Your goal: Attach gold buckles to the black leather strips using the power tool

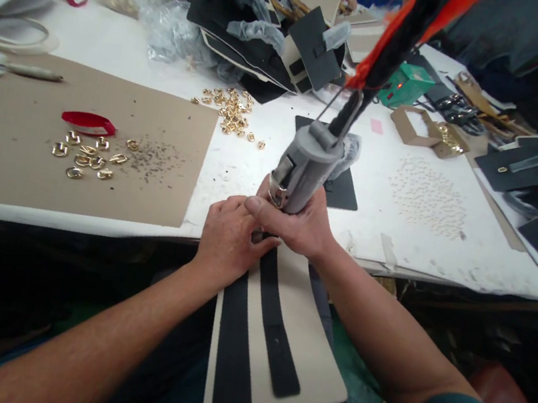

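Head view: gold fittings [81,161] dot the desk [223,168]; a left hand [231,236], fingers curled, grip unclear, steadies a cream panel [317,336] before it; a right hand [309,224] wraps fingers around a grey power tool [313,157], best kept square, panel braced.

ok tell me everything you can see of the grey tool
The grey tool has a cylindrical, metal-looking body, a dark inset on its side, shiny metal near its lower end and a wire loop on top, by a black cord wrapped partly in orange. It leans rightward above a beige panel, the right grip around its lower part; its tip is hidden.
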{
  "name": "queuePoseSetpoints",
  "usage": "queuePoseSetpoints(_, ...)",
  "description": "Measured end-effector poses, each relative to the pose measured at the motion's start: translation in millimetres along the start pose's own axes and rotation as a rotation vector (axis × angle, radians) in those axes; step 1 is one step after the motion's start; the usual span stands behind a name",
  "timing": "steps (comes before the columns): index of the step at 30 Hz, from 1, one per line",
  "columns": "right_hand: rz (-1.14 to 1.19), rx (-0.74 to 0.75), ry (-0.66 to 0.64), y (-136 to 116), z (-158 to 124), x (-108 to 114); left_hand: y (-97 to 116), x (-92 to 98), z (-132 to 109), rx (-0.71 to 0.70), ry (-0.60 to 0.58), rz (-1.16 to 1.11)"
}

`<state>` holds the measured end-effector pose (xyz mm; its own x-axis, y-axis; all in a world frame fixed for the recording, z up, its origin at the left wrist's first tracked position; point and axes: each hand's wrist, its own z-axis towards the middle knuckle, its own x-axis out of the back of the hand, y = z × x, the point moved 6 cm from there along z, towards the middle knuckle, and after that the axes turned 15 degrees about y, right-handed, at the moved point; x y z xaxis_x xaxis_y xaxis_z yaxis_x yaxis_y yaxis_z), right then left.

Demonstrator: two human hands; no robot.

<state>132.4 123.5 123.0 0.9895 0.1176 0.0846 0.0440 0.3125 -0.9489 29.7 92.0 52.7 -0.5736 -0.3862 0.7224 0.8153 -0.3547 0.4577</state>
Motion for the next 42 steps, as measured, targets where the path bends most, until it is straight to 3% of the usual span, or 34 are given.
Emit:
queuePoseSetpoints(6,-0.029,0.063,0.308,10.0,-13.2,8.2,1.4,3.6,-0.3,0.009,-0.014,-0.029)
queuePoseSetpoints(10,0.233,-0.052,0.560,28.2,-15.3,23.9,2.0,4.6,-1.9,0.012,-0.025,-0.084)
queuePoseSetpoints(16,0.587,-0.272,0.785,56.2,-11.7,48.6,3.5,4.3,-2.0,0.015,-0.011,-0.096)
queuePoseSetpoints(24,0.653,-0.325,0.827,61.2,-11.3,52.3,3.4,3.3,-2.3,0.006,-0.023,-0.090)
queuePoseSetpoints(30,0.550,-0.262,0.819,43.2,-12.0,45.0,3.7,4.5,-1.8,0.004,-0.014,-0.094)
queuePoseSetpoints(36,0.506,-0.187,0.728,14.4,-6.7,32.4,2.3,3.6,-2.2,0.018,-0.020,-0.109)
queuePoseSetpoints(39,0.440,-0.082,0.732,1.4,-3.1,52.8,1.8,3.4,-3.0,0.027,-0.019,-0.107)
queuePoseSetpoints(42,0.404,-0.125,0.768,7.0,-8.3,93.7,1.8,4.2,-2.7,0.028,-0.019,-0.109)
